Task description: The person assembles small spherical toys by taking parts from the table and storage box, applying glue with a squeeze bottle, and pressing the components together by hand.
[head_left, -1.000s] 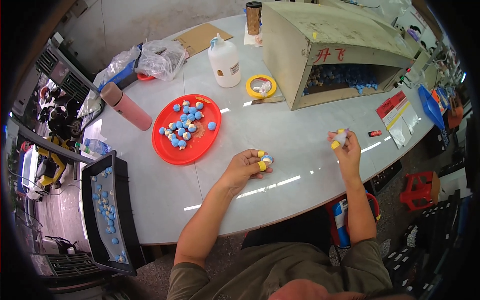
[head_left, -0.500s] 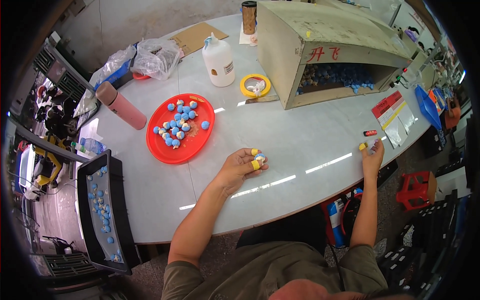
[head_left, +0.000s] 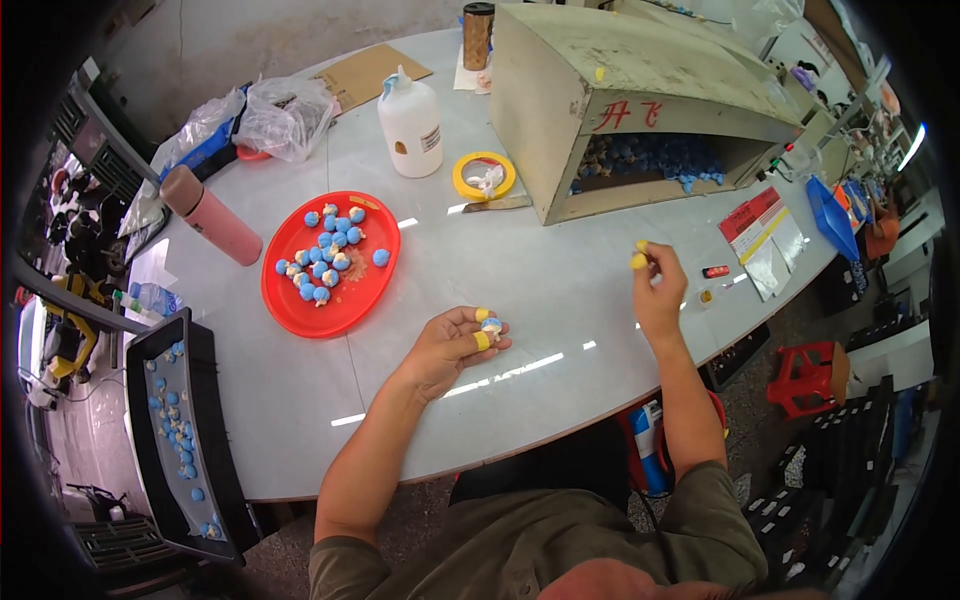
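My right hand (head_left: 660, 285)'s leaving the clear container (head_left: 706, 297), freeing up, can't tell if empty; left hand (head_left: 448, 350)'s gripping a blue-and-white ball (head_left: 491, 326).

Ball (head_left: 491, 325), centre: matt. Tabletop (head_left: 560, 300): smooth, glossy. Plate (head_left: 372, 288), left: glossy plastic. Bottle (head_left: 410, 130), upper centre: plastic. Sheet (head_left: 370, 78), upper left: matt cardboard.

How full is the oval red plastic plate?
The plate is partly full: small round blue balls lie on it, with bare red surface showing around them.
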Tool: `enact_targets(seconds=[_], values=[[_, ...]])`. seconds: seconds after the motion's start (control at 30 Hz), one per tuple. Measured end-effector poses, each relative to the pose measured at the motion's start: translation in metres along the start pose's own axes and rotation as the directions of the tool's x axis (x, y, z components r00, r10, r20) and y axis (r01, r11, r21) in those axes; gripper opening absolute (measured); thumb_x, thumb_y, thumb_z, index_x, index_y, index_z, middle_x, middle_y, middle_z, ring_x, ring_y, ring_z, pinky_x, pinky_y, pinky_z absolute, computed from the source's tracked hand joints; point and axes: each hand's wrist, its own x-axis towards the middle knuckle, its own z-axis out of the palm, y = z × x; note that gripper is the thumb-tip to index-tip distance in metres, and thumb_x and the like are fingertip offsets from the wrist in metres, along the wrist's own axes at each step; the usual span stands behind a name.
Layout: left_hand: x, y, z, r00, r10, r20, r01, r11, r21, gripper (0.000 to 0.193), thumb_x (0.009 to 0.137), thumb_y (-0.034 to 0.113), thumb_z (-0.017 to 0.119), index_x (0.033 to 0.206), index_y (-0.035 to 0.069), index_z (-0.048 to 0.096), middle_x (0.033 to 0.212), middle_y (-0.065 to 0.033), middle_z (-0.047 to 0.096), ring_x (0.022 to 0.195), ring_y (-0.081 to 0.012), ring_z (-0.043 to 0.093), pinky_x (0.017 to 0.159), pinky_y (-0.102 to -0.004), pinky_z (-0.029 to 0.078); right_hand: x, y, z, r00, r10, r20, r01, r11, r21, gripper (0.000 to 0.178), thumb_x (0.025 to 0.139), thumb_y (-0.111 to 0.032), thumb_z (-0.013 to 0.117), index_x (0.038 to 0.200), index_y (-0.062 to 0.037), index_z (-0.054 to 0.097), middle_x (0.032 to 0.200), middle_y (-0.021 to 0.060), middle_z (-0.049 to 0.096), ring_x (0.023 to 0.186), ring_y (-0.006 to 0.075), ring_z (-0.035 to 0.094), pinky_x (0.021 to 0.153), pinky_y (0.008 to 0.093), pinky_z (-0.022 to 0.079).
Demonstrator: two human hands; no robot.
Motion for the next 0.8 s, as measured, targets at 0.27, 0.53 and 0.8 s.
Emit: enact_targets(seconds=[0.27, 0.53, 0.8], values=[[0.001, -0.002, -0.002, 1.000, 0.009, 0.000, -0.009, 1.000, -0.002, 0.030, 0.086, 0.000, 0.062, 0.114, 0.002, 0.050, 0.113, -0.0146, 0.062, 0.104, -0.0240, 0.064, 0.085, -0.0282, 0.054, 0.093, 0.076, 0.072, 0.997, 0.056, 0.058, -0.021, 0.873, -0.488, 0.021, 0.078, -0.005, 0.058, 0.097, -0.0006, 0.064, 0.089, 0.0194, 0.065, 0.084, 0.0381, 0.063, 0.074, 0.0458, 0.051], [0.002, -0.003, 0.001, 1.000, 0.005, -0.007, -0.005, 0.999, -0.032, 0.030, 0.086, 0.000, 0.061, 0.114, 0.002, 0.050, 0.113, -0.0155, 0.061, 0.104, -0.0253, 0.064, 0.085, -0.0291, 0.054, 0.120, 0.097, 0.077, 0.926, 0.254, 0.279, -0.060, 0.829, -0.556, 0.028, 0.074, -0.014, 0.062, 0.098, -0.0002, 0.064, 0.099, 0.0222, 0.063, 0.096, 0.0369, 0.060, 0.082, 0.0442, 0.050], [0.004, -0.003, 0.000, 0.997, 0.054, -0.060, -0.059, 0.995, -0.083, 0.027, 0.086, -0.001, 0.061, 0.111, 0.003, 0.050, 0.112, -0.0145, 0.062, 0.101, -0.0241, 0.065, 0.082, -0.0287, 0.056, 0.092, 0.066, 0.091, 0.930, 0.117, 0.350, 0.063, 0.884, -0.463, 0.029, 0.074, -0.010, 0.060, 0.101, -0.0032, 0.064, 0.096, 0.0218, 0.063, 0.092, 0.0400, 0.060, 0.082, 0.0458, 0.048]])
